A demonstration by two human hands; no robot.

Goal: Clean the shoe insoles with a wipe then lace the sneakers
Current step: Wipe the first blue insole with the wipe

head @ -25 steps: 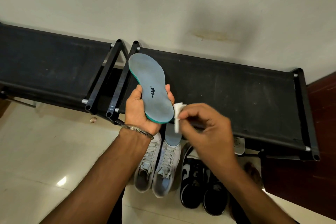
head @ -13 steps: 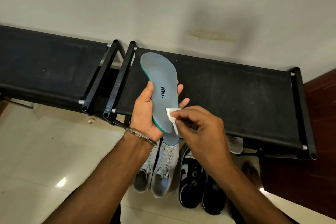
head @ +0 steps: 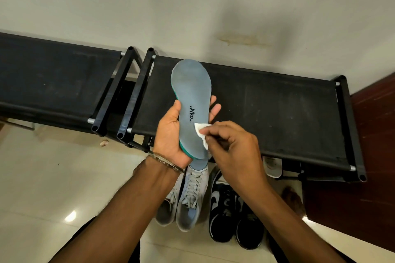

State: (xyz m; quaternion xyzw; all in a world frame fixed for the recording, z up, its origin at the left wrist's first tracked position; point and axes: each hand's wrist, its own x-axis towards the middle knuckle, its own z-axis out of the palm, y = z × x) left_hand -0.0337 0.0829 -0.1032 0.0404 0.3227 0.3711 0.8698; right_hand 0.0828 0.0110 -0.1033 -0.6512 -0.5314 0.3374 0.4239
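Observation:
My left hand (head: 171, 134) grips a grey insole (head: 191, 92) with a green underside, toe pointing up, over the black rack. My right hand (head: 233, 149) pinches a small white wipe (head: 201, 131) and presses it against the insole's heel half, just below the printed lettering. On the floor below stands a pair of grey laced sneakers (head: 186, 198); a second grey insole (head: 198, 164) sticks out of the right one.
A black fabric shoe rack (head: 277, 117) runs along the wall, with a second rack (head: 53, 83) to its left. A dark pair of sneakers (head: 233, 215) stands right of the grey pair. A white shoe (head: 272, 165) lies under the rack. A dark wooden panel (head: 374, 156) is at right.
The insole has shifted right and turned more upright in my left hand. The wipe has moved from beside the insole's edge onto its surface near the heel.

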